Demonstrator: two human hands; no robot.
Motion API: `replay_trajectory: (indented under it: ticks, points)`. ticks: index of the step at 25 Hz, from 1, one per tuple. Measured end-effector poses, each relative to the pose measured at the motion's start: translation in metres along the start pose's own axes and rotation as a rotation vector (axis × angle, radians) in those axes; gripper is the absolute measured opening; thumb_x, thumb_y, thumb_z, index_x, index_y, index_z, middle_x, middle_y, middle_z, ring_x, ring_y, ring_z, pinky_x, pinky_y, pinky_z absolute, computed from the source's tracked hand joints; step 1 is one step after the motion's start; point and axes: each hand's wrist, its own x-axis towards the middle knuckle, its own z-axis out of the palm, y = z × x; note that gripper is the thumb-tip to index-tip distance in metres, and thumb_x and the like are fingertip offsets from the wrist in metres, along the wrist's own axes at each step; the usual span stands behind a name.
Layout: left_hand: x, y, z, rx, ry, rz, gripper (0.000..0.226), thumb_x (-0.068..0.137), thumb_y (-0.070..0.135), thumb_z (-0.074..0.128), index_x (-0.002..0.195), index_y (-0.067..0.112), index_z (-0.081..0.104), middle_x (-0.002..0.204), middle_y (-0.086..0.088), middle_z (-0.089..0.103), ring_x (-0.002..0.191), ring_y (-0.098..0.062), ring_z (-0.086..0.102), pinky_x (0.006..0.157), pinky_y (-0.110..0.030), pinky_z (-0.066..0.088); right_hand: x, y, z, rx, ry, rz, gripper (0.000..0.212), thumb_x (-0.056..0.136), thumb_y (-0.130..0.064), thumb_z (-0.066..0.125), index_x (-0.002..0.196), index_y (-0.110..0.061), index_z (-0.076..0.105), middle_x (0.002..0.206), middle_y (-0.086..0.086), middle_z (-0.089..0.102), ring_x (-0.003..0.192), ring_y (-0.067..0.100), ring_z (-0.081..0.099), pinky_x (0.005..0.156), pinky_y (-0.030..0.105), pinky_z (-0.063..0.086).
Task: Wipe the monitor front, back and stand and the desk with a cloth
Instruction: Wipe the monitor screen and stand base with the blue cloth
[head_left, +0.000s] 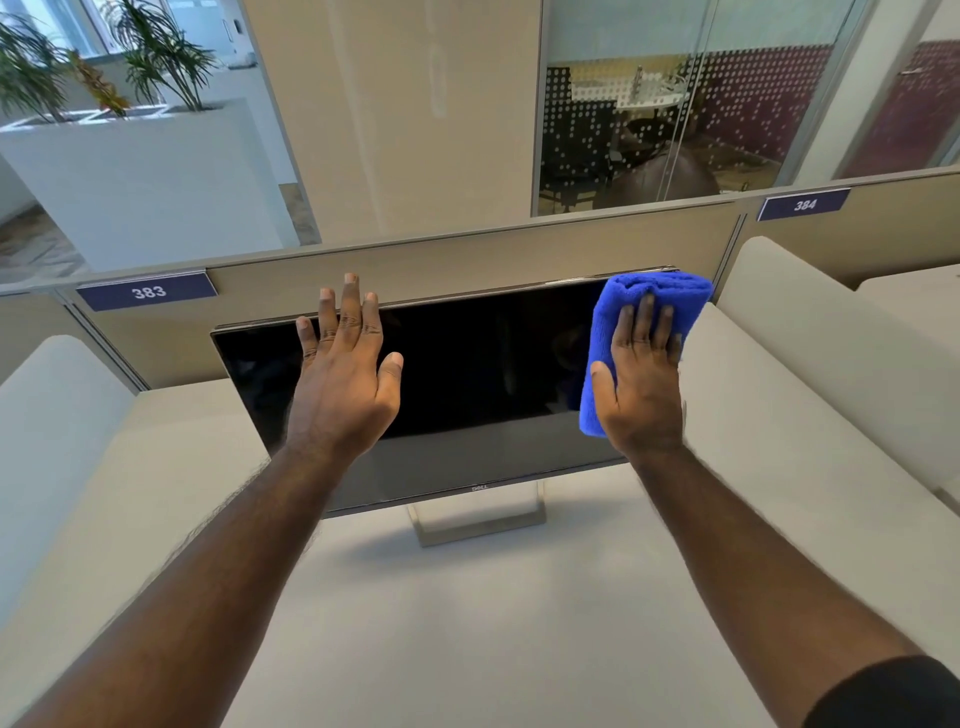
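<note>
A black monitor (478, 364) with a dark screen stands on a silver stand (480, 525) on the white desk (467, 623). My right hand (641, 379) presses a folded blue cloth (631, 301) flat against the screen's upper right corner. My left hand (345, 369) is spread, fingers apart, over the upper left part of the screen, fingertips reaching above the top edge. It holds nothing. The monitor's back is hidden.
Low white side dividers (810, 332) flank the desk left and right. A beige partition (415, 265) with labels 383 and 384 runs behind the monitor. Beyond it are a white planter (140, 176) with plants and a glass-walled room.
</note>
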Motion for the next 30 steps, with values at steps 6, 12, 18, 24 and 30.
replay_trajectory:
  ticks: [6, 12, 18, 24, 30]
  points:
    - [0.000, 0.001, 0.001, -0.004, -0.004, -0.003, 0.069, 0.096, 0.039, 0.024, 0.155, 0.019, -0.005, 0.160, 0.005, -0.025, 0.145, -0.016, -0.027, 0.118, -0.043, -0.015, -0.078, 0.025, 0.048, -0.009, -0.204, -0.001, 0.067, 0.096, -0.038, 0.028, 0.154, -0.004, 0.019, 0.162, 0.016, 0.015, 0.148, 0.039, 0.015, 0.116, 0.058, 0.026]
    - [-0.002, -0.001, -0.001, 0.003, -0.004, 0.002, 0.069, 0.096, 0.039, 0.025, 0.155, 0.020, -0.006, 0.159, 0.006, -0.026, 0.145, -0.015, -0.028, 0.116, -0.040, -0.018, -0.149, 0.031, 0.079, 0.000, -0.386, -0.045, 0.073, 0.094, -0.040, 0.034, 0.157, -0.013, 0.011, 0.165, 0.000, 0.001, 0.152, 0.027, 0.000, 0.120, 0.050, 0.022]
    - [-0.011, -0.020, -0.004, 0.012, 0.000, -0.026, 0.069, 0.096, 0.039, 0.024, 0.155, 0.020, -0.006, 0.159, 0.005, -0.026, 0.146, -0.017, -0.026, 0.115, -0.038, -0.018, -0.152, -0.030, 0.089, 0.059, -0.401, -0.218, 0.073, 0.090, -0.039, 0.047, 0.155, -0.014, 0.024, 0.162, 0.003, 0.019, 0.151, 0.029, 0.011, 0.120, 0.045, 0.017]
    - [-0.022, -0.057, -0.014, 0.019, 0.019, -0.091, 0.070, 0.095, 0.038, 0.027, 0.156, 0.018, -0.001, 0.161, 0.005, -0.019, 0.147, -0.017, -0.022, 0.118, -0.042, -0.012, -0.163, -0.153, 0.115, 0.115, -0.523, -0.509, 0.068, 0.082, -0.035, 0.046, 0.147, -0.014, 0.041, 0.154, 0.001, 0.040, 0.142, 0.024, 0.035, 0.118, 0.042, 0.015]
    - [-0.032, -0.079, -0.023, 0.014, 0.017, -0.109, 0.070, 0.095, 0.038, 0.027, 0.156, 0.020, -0.003, 0.160, 0.007, -0.021, 0.146, -0.016, -0.023, 0.118, -0.042, -0.012, -0.172, -0.235, 0.133, -0.003, -0.620, -0.600, 0.065, 0.090, -0.031, 0.044, 0.151, -0.012, 0.034, 0.159, 0.002, 0.031, 0.146, 0.022, 0.026, 0.120, 0.044, 0.015]
